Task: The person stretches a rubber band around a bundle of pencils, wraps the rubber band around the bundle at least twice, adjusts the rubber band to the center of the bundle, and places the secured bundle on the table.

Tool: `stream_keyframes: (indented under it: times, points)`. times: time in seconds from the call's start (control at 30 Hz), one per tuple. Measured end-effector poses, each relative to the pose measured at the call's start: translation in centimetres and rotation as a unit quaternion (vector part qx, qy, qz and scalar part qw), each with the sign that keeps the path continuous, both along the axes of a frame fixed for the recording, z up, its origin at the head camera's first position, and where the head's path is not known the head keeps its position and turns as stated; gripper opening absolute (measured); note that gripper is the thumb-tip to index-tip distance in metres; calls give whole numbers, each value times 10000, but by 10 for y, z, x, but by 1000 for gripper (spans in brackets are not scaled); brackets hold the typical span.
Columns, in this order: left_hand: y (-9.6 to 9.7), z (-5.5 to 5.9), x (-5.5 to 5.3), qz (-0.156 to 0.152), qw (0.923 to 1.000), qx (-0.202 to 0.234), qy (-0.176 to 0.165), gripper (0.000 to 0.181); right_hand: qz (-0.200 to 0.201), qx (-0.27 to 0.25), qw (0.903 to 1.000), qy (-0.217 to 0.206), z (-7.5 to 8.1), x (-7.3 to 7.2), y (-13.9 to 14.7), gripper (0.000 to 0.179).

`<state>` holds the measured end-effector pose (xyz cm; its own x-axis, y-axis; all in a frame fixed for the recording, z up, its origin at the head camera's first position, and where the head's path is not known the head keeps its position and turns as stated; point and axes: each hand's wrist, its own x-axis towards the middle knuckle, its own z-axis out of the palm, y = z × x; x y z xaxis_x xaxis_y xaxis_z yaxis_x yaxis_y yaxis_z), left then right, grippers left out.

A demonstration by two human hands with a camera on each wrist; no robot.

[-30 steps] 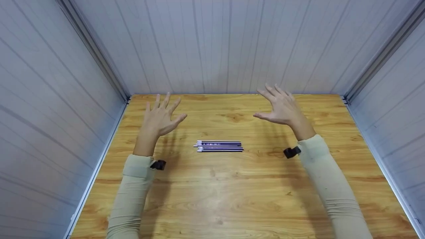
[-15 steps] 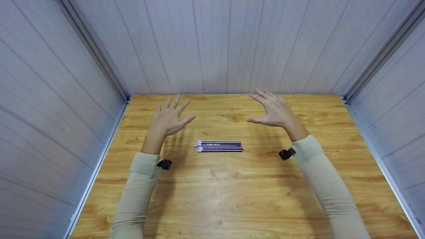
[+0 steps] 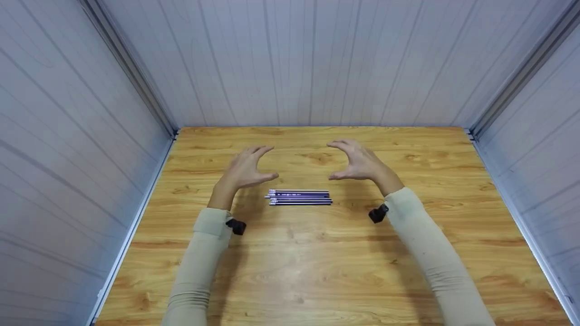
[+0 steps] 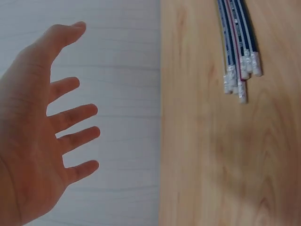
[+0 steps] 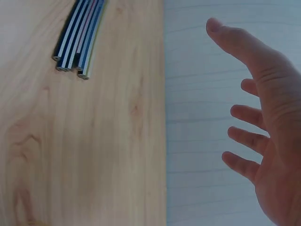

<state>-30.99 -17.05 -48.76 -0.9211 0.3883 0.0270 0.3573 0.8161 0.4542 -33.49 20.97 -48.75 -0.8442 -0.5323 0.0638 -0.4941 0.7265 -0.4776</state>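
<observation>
A bundle of several striped pencils (image 3: 300, 197) lies sideways on the wooden table, their white eraser ends (image 4: 242, 70) toward the left and flat unsharpened ends (image 5: 70, 66) toward the right. My left hand (image 3: 247, 167) hovers above and beyond the bundle's left end, thumb spread away from the bent fingers, holding nothing. Mirroring it past the right end, my right hand (image 3: 360, 162) is also raised with thumb and fingers apart and nothing between them. In both wrist views the palms and gently bent fingers show apart from the pencils.
The wood-grain table (image 3: 294, 271) is bounded by a pale panelled back wall (image 3: 294, 63) and side walls at left (image 3: 68, 136) and right (image 3: 539, 145). Small black cameras (image 3: 236, 226) sit at both sleeve cuffs.
Both hands have moved inward toward each other and come down nearer the pencils. Their fingers have bent more from a wide spread. The pencils stay where they were.
</observation>
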Motion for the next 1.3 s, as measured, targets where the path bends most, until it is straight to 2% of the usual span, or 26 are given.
stream_keyframes:
  times: [0.13,0.27,0.6,0.73,0.9,1.0,1.1,1.23,1.3]
  points:
    - [4,-14,0,-153,9994,275,-174,92,243,-237,9994,-67,-15,1,-9,96]
    - [8,-28,0,-237,9979,476,-382,89,413,-248,9987,-182,-28,2,-16,92]
    - [14,-64,1,-484,9902,914,-937,86,371,-141,9944,-984,-56,9,-30,85]
    - [16,-74,3,-512,9883,984,-1049,85,434,-82,9935,-1054,-65,10,-35,82]
    - [19,-79,7,-483,9863,973,-1238,83,646,-190,9920,-1063,-75,12,-42,79]
    - [20,-86,4,-476,9857,926,-1322,82,663,-223,9914,-1109,-80,13,-44,78]
    - [16,-113,-9,-555,9875,893,-1173,80,593,-252,9904,-1226,-86,14,-45,75]
    - [9,-157,-29,-654,9914,755,-847,74,442,-238,9893,-1367,-91,18,-46,67]
    - [7,-168,-35,-674,9919,727,-799,72,386,-206,9897,-1363,-94,19,-47,61]
